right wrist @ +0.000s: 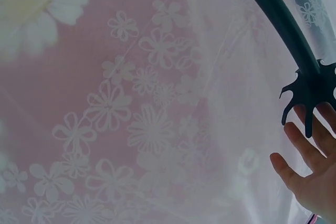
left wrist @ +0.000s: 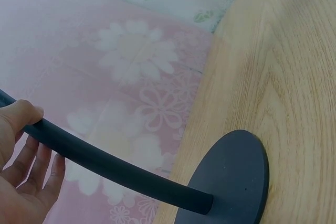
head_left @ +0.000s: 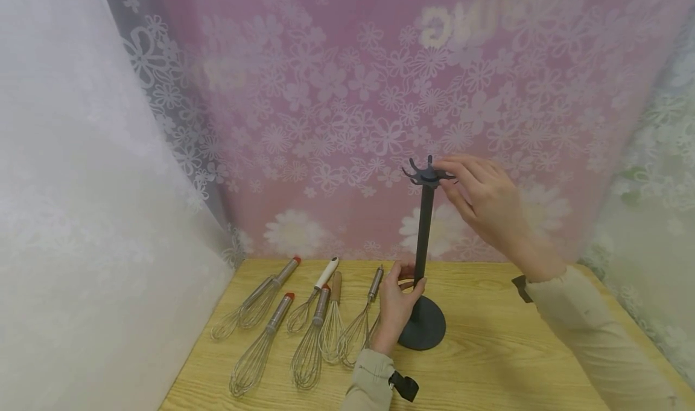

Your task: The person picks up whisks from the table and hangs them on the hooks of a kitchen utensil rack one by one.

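Near upright on the table [head_left: 488, 344], to the right of the whisks [head_left: 321, 305] and resting on its round base [head_left: 430, 331]: a dark stand [head_left: 424, 242], long axis close to vertical, with a hand at each end. Gripped low on the pole [left wrist: 123, 170], above the base, by the left hand [head_left: 396, 302], with thumb on one side and fingers on the other. Pinched at the top, among the hooks [head_left: 425, 178], by the right hand [head_left: 485, 197], apparently with thumb below the rim and fingers above. Likely to matter most: the line between upper and lower grip, running along the pole, almost straight down to the base. Nearer to the whisks: the left hand, just beside the closest ones, between them and the pole. Well apart from them: the right hand, high on the other side. In the head view, both hands, the stand and the whisks together; in either wrist view, no whisks at all. In the left wrist view alone, a clear look at the pole meeting the base. In the right wrist view, spread fingers close against the hooks, with the thumb hard to tell.
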`<state>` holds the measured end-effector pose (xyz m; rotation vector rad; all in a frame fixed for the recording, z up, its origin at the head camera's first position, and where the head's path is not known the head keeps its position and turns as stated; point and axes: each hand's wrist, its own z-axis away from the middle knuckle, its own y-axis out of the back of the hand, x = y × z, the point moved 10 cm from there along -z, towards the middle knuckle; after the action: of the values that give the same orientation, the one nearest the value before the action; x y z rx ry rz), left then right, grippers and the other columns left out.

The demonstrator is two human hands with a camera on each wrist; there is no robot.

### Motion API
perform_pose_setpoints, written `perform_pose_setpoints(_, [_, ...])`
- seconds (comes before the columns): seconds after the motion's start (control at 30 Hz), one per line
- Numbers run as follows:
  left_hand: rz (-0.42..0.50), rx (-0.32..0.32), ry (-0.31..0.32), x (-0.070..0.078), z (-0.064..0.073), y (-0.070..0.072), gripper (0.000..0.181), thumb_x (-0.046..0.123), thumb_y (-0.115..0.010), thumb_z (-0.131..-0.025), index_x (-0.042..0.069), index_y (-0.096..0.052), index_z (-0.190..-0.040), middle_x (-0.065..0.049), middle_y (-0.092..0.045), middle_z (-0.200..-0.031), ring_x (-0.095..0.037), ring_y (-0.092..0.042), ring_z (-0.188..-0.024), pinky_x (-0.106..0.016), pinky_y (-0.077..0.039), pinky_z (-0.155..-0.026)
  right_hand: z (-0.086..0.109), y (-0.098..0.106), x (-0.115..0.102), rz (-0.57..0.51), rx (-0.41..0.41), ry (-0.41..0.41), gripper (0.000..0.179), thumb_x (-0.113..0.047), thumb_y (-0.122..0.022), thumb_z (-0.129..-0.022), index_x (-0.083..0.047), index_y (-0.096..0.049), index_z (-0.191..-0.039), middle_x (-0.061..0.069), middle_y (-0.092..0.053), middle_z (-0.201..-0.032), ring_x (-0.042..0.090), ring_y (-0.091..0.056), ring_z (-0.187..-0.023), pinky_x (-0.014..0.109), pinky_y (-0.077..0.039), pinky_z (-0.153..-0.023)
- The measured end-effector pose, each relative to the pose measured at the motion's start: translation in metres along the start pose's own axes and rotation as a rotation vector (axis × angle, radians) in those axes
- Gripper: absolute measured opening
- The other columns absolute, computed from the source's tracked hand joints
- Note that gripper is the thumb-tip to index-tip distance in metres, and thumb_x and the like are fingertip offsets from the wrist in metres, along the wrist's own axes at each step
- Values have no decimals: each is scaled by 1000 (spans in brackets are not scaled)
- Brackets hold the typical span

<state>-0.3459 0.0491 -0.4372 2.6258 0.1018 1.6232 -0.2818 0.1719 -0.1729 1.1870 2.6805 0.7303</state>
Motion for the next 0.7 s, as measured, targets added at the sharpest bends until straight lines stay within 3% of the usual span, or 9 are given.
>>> perform_pose_setpoints(0.13, [1,-4,-7,0,0,0,28,7,-78,-89,14,-68,-114,-5,-71,-102,-17,-69,-96,-28,-61,-83,0,-3,0,14,-11,16,28,-12,-67,-96,-6,-68,-123,15,-69,-121,37,-63,-114,57,-47,-100])
perform_pose_setpoints(0.4, [14,-4,-12,-1,0,-1,29,6,-78,-89,14,-68,-115,-6,-71,-102,-17,-70,-95,-29,-61,-83,3,-6,3,14,-11,17,33,-32,-51,-108,-7,-68,-122,14,-72,-115,37,-61,-121,57,-46,-103])
perform_pose_setpoints(0.57, [4,-12,-9,-3,-1,0,28,5,-78,-89,12,-68,-114,-7,-71,-103,-17,-70,-95,-28,-61,-82,3,-6,4,3,-7,8,24,-18,-64,-100,-9,-69,-122,14,-72,-116,37,-61,-121,58,-47,-101])
perform_pose_setpoints(0.7, [-5,-42,-9,-2,-3,0,28,3,-78,-89,10,-68,-113,-9,-71,-104,-21,-71,-96,-29,-62,-82,4,-7,5,-14,-9,4,28,-25,-57,-105,-8,-69,-124,14,-72,-117,38,-60,-121,59,-46,-101])
